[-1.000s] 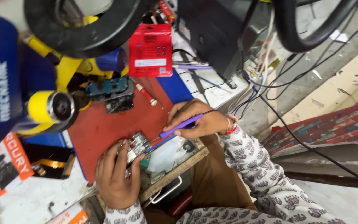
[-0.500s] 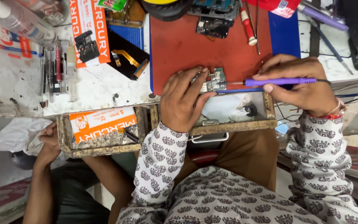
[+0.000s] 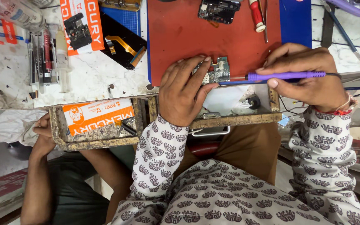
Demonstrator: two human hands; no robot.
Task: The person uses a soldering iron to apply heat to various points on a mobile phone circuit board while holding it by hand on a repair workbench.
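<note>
While the head camera had swung round over the last second, so that the red mat moved from the frame's centre-left to its upper middle, the two hands kept nearly the same hold on the work. Nearest the viewer, at the bottom of the frame, lay the patterned sleeves and brown lap. Just above them, at centre, the left hand (image 3: 184,93) pressed its fingers flat on a small green circuit board (image 3: 217,71), its grip pressed down on the board rather than pinching it, so the board stayed pinned at the lower edge of the red mat (image 3: 180,33). At centre right, the right hand (image 3: 309,73) pinched a purple-handled tool (image 3: 286,76) like a pen, its thin tip lying level and reaching the board's right edge. That tip appeared slightly closer to the board than half a second earlier, which suggests fine work on the board was continuing. Below the board, an open wooden drawer (image 3: 234,118) held white scraps. At lower left, a co-worker's hand (image 3: 42,129) rested beside a second drawer (image 3: 92,141) with an orange card. Farther off, at the top of the frame, a dismantled phone body (image 3: 218,10) and a red-handled screwdriver (image 3: 256,14) lay on the tabletop (image 3: 88,83).
</note>
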